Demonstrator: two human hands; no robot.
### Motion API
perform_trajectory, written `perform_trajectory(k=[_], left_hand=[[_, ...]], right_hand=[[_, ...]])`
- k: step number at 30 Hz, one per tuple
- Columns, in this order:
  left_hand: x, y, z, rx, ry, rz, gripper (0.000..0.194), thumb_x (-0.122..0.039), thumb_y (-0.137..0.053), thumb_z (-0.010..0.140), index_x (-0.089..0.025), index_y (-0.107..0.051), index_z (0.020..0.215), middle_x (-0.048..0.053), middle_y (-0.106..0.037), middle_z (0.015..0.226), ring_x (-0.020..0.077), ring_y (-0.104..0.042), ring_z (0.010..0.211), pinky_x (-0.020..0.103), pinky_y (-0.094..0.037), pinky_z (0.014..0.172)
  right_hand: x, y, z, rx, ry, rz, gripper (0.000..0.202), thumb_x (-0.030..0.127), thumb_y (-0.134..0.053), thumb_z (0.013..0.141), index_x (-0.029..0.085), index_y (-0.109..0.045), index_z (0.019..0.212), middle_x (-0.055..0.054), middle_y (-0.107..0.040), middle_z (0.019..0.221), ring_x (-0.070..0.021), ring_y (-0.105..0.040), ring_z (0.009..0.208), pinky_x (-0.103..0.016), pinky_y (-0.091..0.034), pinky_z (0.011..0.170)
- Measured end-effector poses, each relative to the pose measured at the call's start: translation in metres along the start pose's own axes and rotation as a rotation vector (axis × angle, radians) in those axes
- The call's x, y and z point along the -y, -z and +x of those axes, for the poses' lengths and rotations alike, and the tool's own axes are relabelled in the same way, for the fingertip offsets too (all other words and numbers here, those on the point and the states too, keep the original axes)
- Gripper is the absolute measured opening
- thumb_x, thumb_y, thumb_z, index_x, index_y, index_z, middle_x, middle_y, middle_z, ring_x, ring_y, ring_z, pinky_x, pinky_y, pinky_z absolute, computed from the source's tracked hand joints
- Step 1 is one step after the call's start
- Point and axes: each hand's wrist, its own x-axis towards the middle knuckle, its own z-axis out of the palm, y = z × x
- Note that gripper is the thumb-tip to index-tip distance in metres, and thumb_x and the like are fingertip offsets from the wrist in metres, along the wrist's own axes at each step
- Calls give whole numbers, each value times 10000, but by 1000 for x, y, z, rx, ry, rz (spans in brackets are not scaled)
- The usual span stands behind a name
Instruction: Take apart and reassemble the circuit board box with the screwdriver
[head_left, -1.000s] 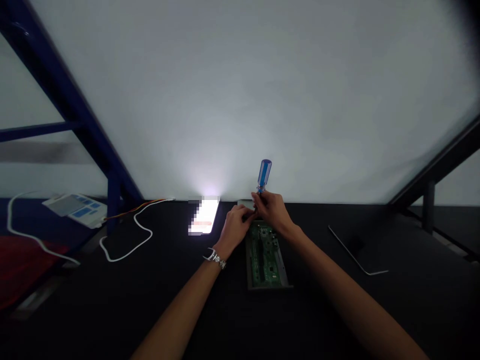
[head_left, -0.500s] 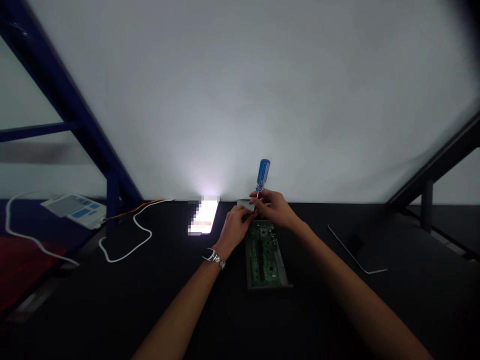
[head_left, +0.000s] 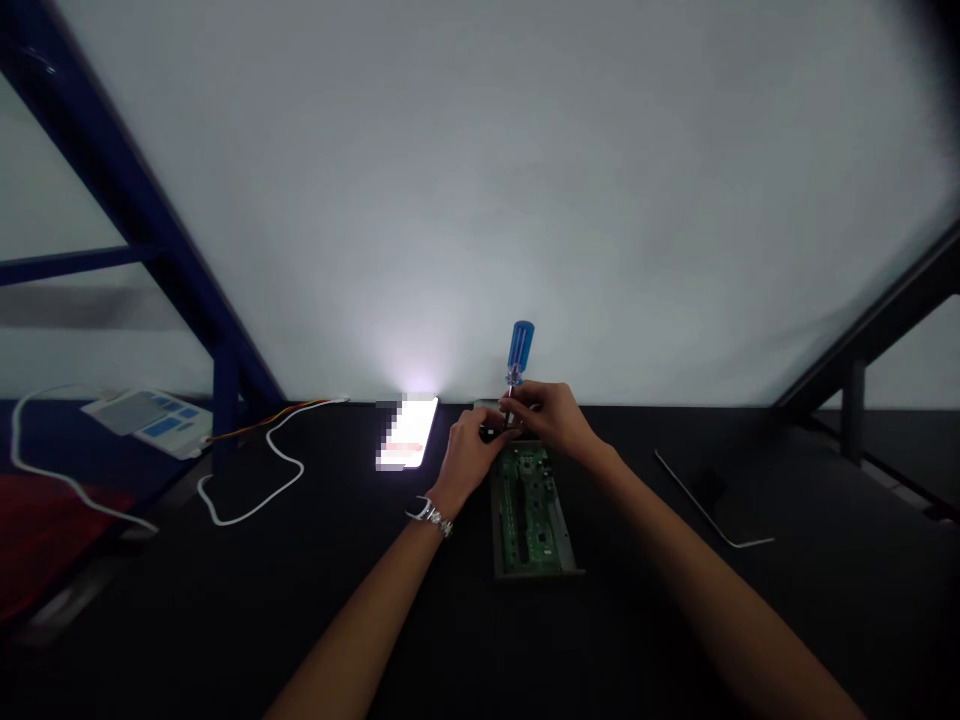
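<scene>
A screwdriver with a blue handle stands nearly upright, its shaft pinched between the fingers of my right hand. Beside it, my left hand is closed with thumb and forefinger near the screwdriver's tip; what they hold is too small to make out. Both hands are over the far end of a green circuit board, which lies in a grey metal tray. The tip of the screwdriver is hidden among my fingers.
A lit phone lies left of my left hand. Farther left are a white cable and a white-and-blue card-like item. A bent metal rod lies to the right on the black table. A pale wall rises behind.
The screwdriver has shifted slightly left and stands a little more upright. My right hand's fingers have moved slightly left with it, closer to my left fingertips.
</scene>
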Motion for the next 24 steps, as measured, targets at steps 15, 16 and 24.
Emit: perform_trajectory(k=[15,16,24], left_hand=[[-5,-2,-2,30,37,-31,165,-339,-660,850,-194,-738,854,40,-753,850,208,-694,793,311,-504,737],[-5,-1,-1,40,29,-33,163,-332,-650,858,-196,-740,861,39,-756,851,210,-696,793,314,-507,739],[-4,5,-1,104,16,-11,145,-293,-643,867,-221,-738,950,42,-757,956,218,-699,889,338,-513,816]], right_hand=[[-2,-6,-1,-82,-36,-21,263,438,-645,835,185,-619,768,-11,-633,692,-140,-576,613,-269,-469,573],[1,-4,-1,-41,-43,5,246,429,-633,846,185,-655,864,-31,-667,757,-153,-602,648,-280,-488,587],[7,7,0,62,-35,37,211,355,-595,875,184,-701,941,-39,-708,794,-154,-626,649,-290,-507,612]])
